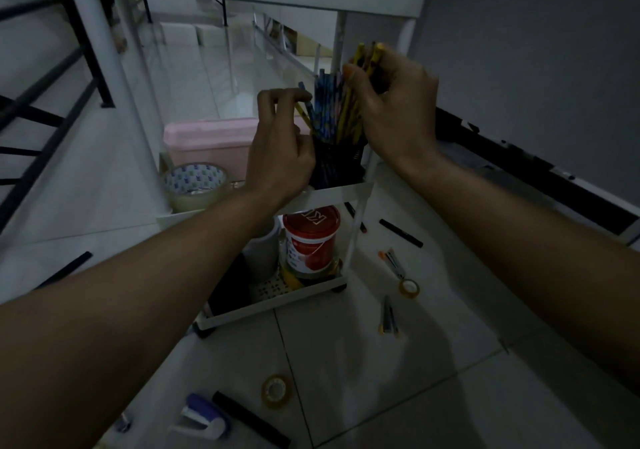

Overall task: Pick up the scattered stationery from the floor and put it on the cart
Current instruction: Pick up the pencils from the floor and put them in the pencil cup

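White plastic made up the cart [346,190], and its middle shelf held what we were working at. Far left on that shelf sat a wide roll of clear tape [195,185], its inner core printed with a repeated small mark we could not read, and behind it a pink lidded box [211,140], both tucked against the rail where they could not roll off. Our left hand [280,158] pinched a yellow pencil [300,113] with curled fingertips, tilting it toward the black mesh pencil cup [337,164], we judged to slot it in among the rest. Just right of it, our right hand [391,102] gripped a bunch of yellow pencils [367,57] with tips up, held above the cup, probably so that they would drop in together. The cup already stood full of blue and yellow pencils.

On the bottom shelf a red-lidded tin [311,237] showed white lettering on its lid, upside down to us and too dim to read; its label was equally unclear.

Plenty of stationery remained on the floor: a blue and white stapler [204,414] and a black marker [249,421] nearest us, a small tape roll [276,389] beside them, a pair of pens [388,317], another small tape roll [409,288] and a black pen [400,233] to the right of the cart. We judged the task well short of done.
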